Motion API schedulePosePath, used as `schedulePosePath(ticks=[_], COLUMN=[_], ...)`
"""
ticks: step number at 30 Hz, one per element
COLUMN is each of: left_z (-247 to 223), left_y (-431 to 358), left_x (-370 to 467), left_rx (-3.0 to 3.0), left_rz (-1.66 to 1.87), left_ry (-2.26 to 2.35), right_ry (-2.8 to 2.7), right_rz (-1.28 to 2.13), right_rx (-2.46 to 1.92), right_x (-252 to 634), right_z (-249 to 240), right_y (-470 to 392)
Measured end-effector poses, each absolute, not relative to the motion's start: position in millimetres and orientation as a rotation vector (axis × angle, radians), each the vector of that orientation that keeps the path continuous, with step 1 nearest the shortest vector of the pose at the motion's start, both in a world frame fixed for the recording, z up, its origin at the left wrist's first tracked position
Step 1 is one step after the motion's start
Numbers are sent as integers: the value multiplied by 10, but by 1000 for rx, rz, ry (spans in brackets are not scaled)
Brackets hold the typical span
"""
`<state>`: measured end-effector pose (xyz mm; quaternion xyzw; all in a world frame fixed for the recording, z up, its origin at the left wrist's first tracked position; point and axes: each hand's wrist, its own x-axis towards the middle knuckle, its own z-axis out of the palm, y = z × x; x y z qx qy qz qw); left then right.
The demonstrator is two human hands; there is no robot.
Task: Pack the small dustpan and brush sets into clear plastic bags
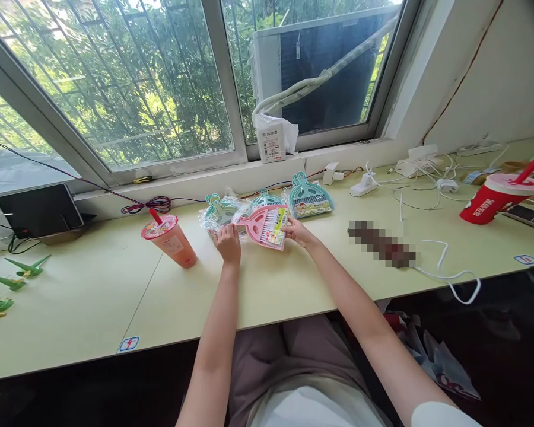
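An orange drink (pixel 173 242) stands near the left hand (pixel 228 244), its grip unclear at the handle end of a pink dustpan set (pixel 258 228) over the counter (pixel 289 284); the right hand (pixel 299 233) pinches the label side. A leftward sweep could topple the drink.

At a pale yellow-green surface (pixel 285 290), a person's right grip (pixel 297 232) pinches the card-side edge of a pink dustpan-and-brush set (pixel 267 226), tilted with its handle toward the left. The left grip (pixel 228 240) is at that handle end; what its fingers close on is unclear. Just behind lie three teal sets (pixel 309 198), at least some in clear wrap. An orange drink cup (pixel 172 242) stands to the left, a red cup (pixel 487 201) far right. A black tablet (pixel 39 213) leans near the window (pixel 160 89).
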<state>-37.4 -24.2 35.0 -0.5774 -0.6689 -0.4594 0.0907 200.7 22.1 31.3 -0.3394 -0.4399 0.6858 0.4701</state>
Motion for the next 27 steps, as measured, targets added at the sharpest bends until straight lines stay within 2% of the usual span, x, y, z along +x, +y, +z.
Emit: schedulePosePath(ticks=[9, 12, 14, 17, 22, 24, 27], left_z=[421, 465, 510, 575, 537, 471, 382], left_y=[-348, -415, -426, -364, -185, -150, -152], left_x=[-160, -33, 10, -28, -126, -90, 11], left_rx=[-2006, -1916, -1660, -1400, -2001, -1974, -1934], left_rz=[-1498, -1541, -1723, -2204, -3027, -3207, -3269], left_ry=[-1745, -1748, -1853, -2005, -1882, -1852, -1890], right_ry=[-1004, -962, -942, -916, -870, -823, -753], right_rz=[1532, 1462, 1444, 1462, 1505, 1492, 1432], right_rx=[-732, -730, -722, -717, -781, -845, -925], right_x=[1569, 1501, 1473, 1440, 1403, 1403, 1432], right_z=[259, 263, 274, 281, 244, 219, 184], right_y=[31, -22, -52, -83, -90, -78, -46])
